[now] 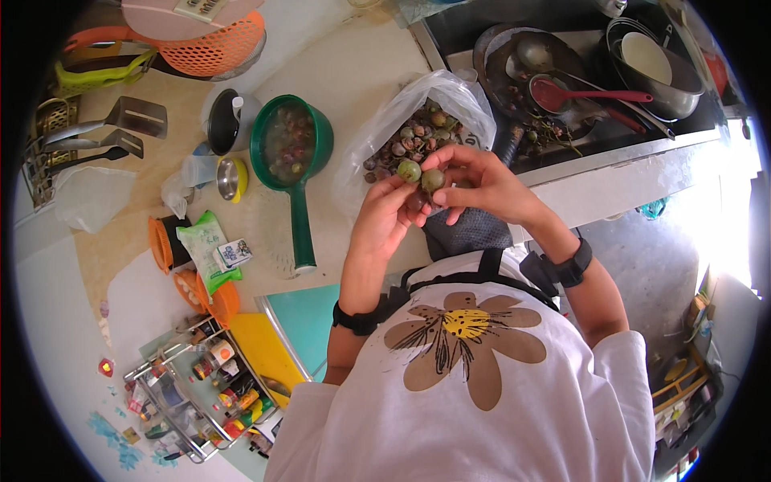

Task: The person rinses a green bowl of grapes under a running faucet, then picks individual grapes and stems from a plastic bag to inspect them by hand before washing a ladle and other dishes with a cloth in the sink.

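Between my two hands, over the near edge of a white plastic bag (pixel 365 157), is a small bunch of grapes (pixel 432 180), green and dull purple. My left hand (pixel 381 212) grips the bunch from the left, fingertips against the fruit. The thumb and fingers of my right hand (pixel 488 186) close on its right side; any stem there is hidden by the fingers. More grapes (pixel 419 136), mostly reddish purple, fill the open bag just beyond. To the left stands a green dipper (pixel 300 217), its handle toward me, with grapes and cloudy water in its bowl.
At the right, a sink (pixel 554 165) holds a wide pan with stems, a red ladle (pixel 554 94) and stacked metal bowls (pixel 679 92). Left on the counter are a small yellow-and-steel bowl (pixel 232 178), a green packet (pixel 205 241) and orange-lidded containers (pixel 217 301). A bottle rack (pixel 152 369) stands lower left.
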Demonstrator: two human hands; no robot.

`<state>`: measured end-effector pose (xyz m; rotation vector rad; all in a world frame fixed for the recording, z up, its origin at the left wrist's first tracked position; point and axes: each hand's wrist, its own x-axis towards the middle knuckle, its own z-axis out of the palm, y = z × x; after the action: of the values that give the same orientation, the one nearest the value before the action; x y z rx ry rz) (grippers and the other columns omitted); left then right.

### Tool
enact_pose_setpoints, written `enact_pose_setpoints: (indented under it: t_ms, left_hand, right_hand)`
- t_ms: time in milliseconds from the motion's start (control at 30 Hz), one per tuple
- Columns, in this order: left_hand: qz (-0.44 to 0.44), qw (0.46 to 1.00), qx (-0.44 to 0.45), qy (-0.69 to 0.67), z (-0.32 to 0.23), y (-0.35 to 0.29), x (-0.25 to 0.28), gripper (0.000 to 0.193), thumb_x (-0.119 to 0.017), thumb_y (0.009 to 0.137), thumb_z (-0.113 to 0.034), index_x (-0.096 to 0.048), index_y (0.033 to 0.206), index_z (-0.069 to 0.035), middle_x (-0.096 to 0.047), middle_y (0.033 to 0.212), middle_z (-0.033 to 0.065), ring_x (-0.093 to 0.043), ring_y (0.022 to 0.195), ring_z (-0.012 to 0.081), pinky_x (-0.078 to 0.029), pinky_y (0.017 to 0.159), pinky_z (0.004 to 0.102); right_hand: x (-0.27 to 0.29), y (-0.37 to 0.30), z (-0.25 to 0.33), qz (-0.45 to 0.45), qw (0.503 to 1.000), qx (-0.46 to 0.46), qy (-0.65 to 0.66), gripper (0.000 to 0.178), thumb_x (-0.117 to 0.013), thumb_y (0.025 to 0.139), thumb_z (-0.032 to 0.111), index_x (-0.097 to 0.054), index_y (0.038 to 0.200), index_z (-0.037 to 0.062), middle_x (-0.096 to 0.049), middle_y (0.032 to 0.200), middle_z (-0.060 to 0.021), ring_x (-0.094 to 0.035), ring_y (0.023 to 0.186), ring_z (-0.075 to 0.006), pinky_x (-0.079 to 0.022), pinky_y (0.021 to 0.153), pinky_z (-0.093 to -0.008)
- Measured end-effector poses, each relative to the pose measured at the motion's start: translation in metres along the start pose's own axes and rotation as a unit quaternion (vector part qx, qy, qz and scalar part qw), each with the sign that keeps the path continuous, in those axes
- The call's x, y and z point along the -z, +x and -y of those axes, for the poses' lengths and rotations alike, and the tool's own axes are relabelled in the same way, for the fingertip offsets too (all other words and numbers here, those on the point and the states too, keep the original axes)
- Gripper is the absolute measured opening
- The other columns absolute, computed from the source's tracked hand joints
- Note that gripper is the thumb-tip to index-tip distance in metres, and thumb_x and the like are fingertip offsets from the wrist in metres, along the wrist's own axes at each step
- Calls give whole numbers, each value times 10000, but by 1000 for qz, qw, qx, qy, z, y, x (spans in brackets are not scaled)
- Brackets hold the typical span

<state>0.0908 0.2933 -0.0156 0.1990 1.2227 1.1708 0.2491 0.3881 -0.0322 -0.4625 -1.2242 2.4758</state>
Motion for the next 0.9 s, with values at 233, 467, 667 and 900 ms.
enact_pose_setpoints:
  t_ms: [233, 467, 667, 900]
  left_hand:
    - [-4, 995, -99, -13, 6, 13, -8, 212, -411, 923, -152, -533, 894, 19, -561, 703, 62, -509, 575, 112, -430, 525, 216]
    - [-79, 986, -130, -73, 1, 14, -10, 193, -422, 920, -140, -527, 900, 20, -563, 728, 75, -526, 617, 124, -433, 539, 222]
    - [53, 994, -96, 20, -13, 8, -10, 165, -439, 908, -122, -502, 938, 27, -581, 810, 115, -537, 621, 135, -445, 513, 232]
    - [104, 992, -62, 43, -19, 4, -9, 158, -445, 902, -110, -474, 986, 21, -580, 854, 130, -545, 605, 139, -443, 476, 226]
  right_hand:
    - [-3, 19, -22, -108, 988, 29, 102, 175, -587, 829, 99, -499, 948, 8, -574, 772, -42, -564, 664, -96, -496, 514, -224]
    - [0, 25, -24, -212, 956, 70, 191, 168, -527, 845, 124, -488, 953, 1, -535, 814, -69, -552, 701, -128, -505, 509, -286]
    - [23, 21, -10, -72, 982, -67, 160, 326, -420, 859, 284, -548, 1003, 20, -540, 792, -43, -506, 627, -116, -368, 416, -223]
    - [27, 24, 17, 77, 988, -88, 104, 415, -477, 891, 350, -535, 1135, 19, -585, 773, -69, -427, 498, -66, -250, 377, -177]
